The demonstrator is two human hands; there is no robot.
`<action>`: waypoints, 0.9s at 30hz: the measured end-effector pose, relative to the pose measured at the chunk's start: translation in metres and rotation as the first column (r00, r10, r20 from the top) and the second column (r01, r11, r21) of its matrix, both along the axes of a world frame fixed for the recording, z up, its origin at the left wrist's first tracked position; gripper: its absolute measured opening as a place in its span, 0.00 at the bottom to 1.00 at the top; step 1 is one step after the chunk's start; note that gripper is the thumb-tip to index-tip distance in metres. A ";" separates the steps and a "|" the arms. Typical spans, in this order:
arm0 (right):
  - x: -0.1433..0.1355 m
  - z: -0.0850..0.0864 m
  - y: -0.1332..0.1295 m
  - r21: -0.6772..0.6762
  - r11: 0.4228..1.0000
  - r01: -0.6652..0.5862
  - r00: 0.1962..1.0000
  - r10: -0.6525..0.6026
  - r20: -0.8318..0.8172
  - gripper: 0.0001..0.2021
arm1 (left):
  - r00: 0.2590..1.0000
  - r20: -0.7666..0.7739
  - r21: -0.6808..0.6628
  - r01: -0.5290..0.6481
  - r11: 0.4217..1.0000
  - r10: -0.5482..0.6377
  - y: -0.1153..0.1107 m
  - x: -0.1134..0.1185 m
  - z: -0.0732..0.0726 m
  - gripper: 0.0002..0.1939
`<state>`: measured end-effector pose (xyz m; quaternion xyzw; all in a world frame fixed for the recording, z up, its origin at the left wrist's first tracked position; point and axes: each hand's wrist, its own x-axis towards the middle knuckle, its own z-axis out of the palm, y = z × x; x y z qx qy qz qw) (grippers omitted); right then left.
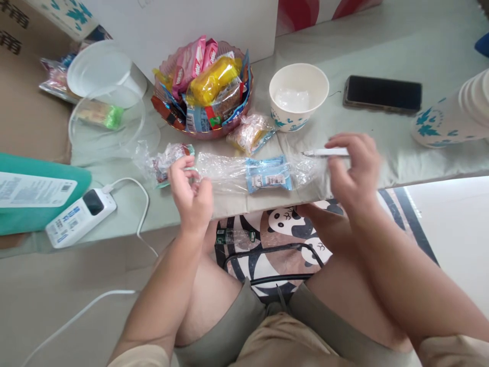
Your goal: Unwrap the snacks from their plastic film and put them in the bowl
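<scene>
Blue pkt [267,171] ×1, white tool [328,152] ×1 in R hand [357,171], L hand [190,196] grip unclear

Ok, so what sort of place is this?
Probably a room in a home, though I can't be sure: a cloth-covered table holds a bowl of wrapped snacks and a dark phone, and a panda-patterned mat lies below.
</scene>
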<state>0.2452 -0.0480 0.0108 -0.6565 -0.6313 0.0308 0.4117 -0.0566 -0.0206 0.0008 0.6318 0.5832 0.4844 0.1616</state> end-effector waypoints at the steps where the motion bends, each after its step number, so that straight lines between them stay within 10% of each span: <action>1: -0.007 0.000 -0.001 0.005 0.995 -0.104 0.993 0.104 0.051 0.13 | 0.993 -0.117 0.127 0.026 0.992 -0.011 -0.001 0.002 0.001 0.21; 4: -0.025 0.000 -0.003 -0.045 0.952 -0.303 0.926 0.305 0.224 0.14 | 0.919 -0.393 0.320 0.177 0.931 -0.039 -0.005 0.014 0.003 0.24; 10: -0.021 0.019 -0.013 -0.049 0.887 -0.458 0.816 0.442 0.371 0.08 | 0.802 -0.517 0.223 0.464 0.857 -0.299 -0.016 0.022 0.011 0.11; 14: -0.019 0.034 -0.025 -0.370 0.706 -0.604 0.673 0.701 0.237 0.13 | 0.720 -0.472 -0.006 0.574 0.819 -0.509 -0.030 0.015 0.024 0.07; 18: -0.026 0.030 -0.030 -0.554 0.635 -0.538 0.721 0.687 0.087 0.20 | 0.568 -0.275 -0.389 0.672 0.631 -0.775 -0.038 0.012 0.030 0.11; 23: -0.036 0.017 -0.029 -0.451 0.809 -0.377 0.848 0.497 0.185 0.14 | 0.797 -0.351 -0.192 0.452 0.871 -0.491 -0.029 0.017 0.025 0.05; 27: -0.045 0.010 -0.026 -0.305 0.877 -0.372 0.863 0.447 0.234 0.12 | 0.829 -0.412 -0.252 0.295 0.922 -0.378 -0.016 0.015 0.017 0.11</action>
